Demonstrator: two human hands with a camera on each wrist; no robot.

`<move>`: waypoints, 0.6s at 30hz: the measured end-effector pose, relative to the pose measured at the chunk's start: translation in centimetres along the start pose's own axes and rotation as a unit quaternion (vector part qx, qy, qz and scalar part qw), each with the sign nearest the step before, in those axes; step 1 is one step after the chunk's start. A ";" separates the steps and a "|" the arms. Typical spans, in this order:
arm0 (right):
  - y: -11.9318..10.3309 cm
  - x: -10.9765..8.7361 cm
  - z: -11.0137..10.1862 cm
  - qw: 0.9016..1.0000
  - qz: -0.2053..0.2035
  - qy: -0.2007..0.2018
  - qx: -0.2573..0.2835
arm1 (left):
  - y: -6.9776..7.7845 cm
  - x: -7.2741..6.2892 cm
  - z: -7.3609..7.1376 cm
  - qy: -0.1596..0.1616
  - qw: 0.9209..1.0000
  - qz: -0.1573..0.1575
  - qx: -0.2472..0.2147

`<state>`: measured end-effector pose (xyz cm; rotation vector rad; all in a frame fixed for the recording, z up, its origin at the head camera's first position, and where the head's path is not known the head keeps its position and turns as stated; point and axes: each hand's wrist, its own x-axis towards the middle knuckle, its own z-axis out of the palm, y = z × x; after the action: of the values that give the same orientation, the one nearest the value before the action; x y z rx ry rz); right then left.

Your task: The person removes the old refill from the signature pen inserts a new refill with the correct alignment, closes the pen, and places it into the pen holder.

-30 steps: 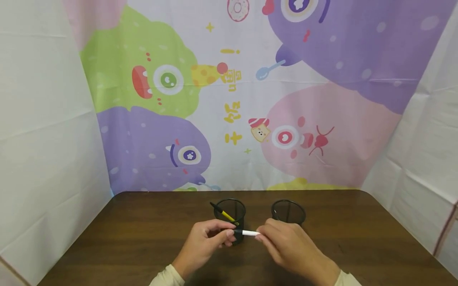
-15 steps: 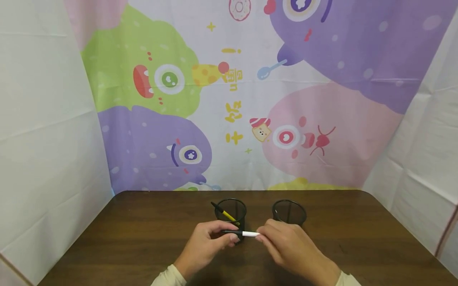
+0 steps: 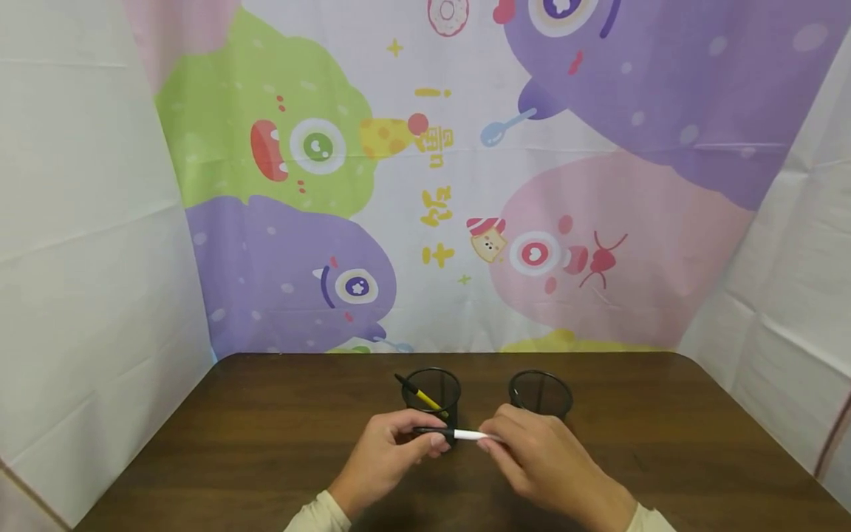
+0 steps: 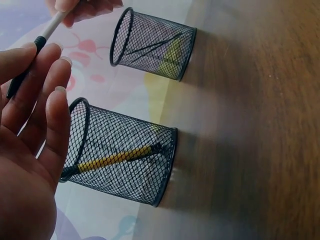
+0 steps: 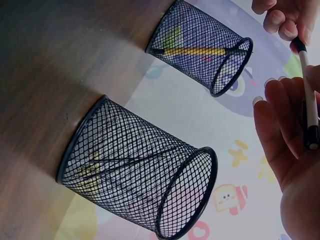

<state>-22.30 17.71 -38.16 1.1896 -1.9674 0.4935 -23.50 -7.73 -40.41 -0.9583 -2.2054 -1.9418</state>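
Observation:
A white ballpoint pen point(image 3: 468, 435) with a black grip section lies nearly level between the two hands in the head view. My left hand point(image 3: 391, 452) pinches its black front part between thumb and fingers. My right hand point(image 3: 548, 454) holds the white rear part, and the right wrist view shows a black clip point(image 5: 305, 122) near that end. Just beyond the left hand stands a black mesh pen cup point(image 4: 117, 127) with a yellow and black pen point(image 4: 117, 158) leaning inside. Another black mesh pen cup point(image 5: 132, 150) stands behind the right hand; thin dark lines show through its mesh.
Both cups stand on a dark brown wooden table point(image 3: 266, 428). A cloth with cartoon monsters point(image 3: 439, 295) hangs behind the table's far edge. White cloth walls point(image 3: 86, 244) rise at the left and right sides.
My left hand's fingers have shifted on the pen, so more of its black front part shows between thumb and fingers. My right hand keeps its hold. The cups stay put.

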 end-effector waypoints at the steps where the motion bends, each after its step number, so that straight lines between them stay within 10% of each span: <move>1: 0.0 0.0 0.0 1.000 0.000 0.000 0.000 | 0.0 0.0 0.0 0.001 1.000 -0.002 0.001; 18: -0.3 0.1 0.0 1.000 0.008 0.002 0.025 | 0.0 -0.1 0.3 -0.023 1.000 0.001 -0.002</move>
<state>-22.09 17.54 -38.05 1.2038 -1.9731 0.5543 -23.33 -7.51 -40.48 -1.0157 -2.2263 -1.9431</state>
